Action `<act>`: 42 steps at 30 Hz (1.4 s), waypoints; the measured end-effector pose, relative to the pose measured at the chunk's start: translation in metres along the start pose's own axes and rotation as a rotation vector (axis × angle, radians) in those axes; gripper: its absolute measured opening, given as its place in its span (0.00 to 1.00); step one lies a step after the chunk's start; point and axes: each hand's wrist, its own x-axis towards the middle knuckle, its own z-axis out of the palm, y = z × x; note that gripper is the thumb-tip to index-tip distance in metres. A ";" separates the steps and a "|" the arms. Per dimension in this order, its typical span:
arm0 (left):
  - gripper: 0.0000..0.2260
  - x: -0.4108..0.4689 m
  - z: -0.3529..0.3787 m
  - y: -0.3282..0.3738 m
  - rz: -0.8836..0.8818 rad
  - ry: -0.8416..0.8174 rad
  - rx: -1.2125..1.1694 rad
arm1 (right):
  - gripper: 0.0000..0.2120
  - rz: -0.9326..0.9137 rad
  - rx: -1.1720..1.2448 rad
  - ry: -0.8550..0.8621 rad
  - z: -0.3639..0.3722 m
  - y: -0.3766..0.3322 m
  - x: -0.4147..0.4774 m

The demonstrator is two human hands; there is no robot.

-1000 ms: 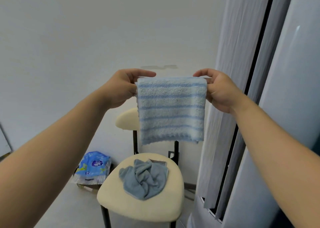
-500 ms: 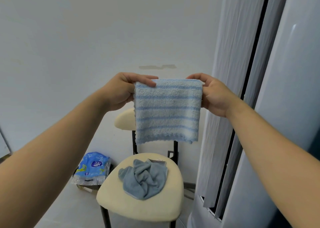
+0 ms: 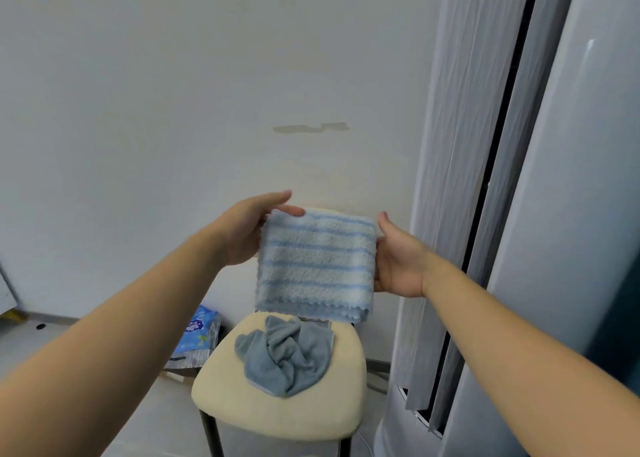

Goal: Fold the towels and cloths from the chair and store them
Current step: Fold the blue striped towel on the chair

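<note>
A pale wall (image 3: 173,110) is faced, with a cream-seated chair (image 3: 221,387) before it and a tall white unit (image 3: 554,248) at right. A crumpled grey-blue cloth (image 3: 287,359) is left on the seat. Above it a folded striped towel (image 3: 317,266) is held up. Its upper left corner is pinched by the left hand (image 3: 242,238). Its right edge is supported by the right hand (image 3: 398,262), palm spread, thumb raised, fingers hidden behind.

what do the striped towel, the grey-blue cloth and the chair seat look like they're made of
The striped towel looks like plush microfibre or coral fleece: fuzzy matte pile, scalloped hem. The grey-blue cloth is probably terry or microfibre: soft, matte, crumpled in loose folds. The chair seat is cream, smooth, faintly shiny: likely vinyl over padding, possibly plastic.
</note>
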 end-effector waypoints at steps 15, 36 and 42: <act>0.18 0.004 0.005 -0.038 -0.003 0.033 -0.260 | 0.17 -0.354 -0.208 0.071 0.022 -0.011 -0.009; 0.14 -0.009 0.028 -0.061 -0.136 -0.155 -0.286 | 0.12 -0.184 -0.069 0.033 0.008 0.002 -0.016; 0.13 -0.018 0.024 -0.060 -0.182 -0.125 -0.382 | 0.17 -0.111 -0.062 0.004 0.007 0.008 -0.019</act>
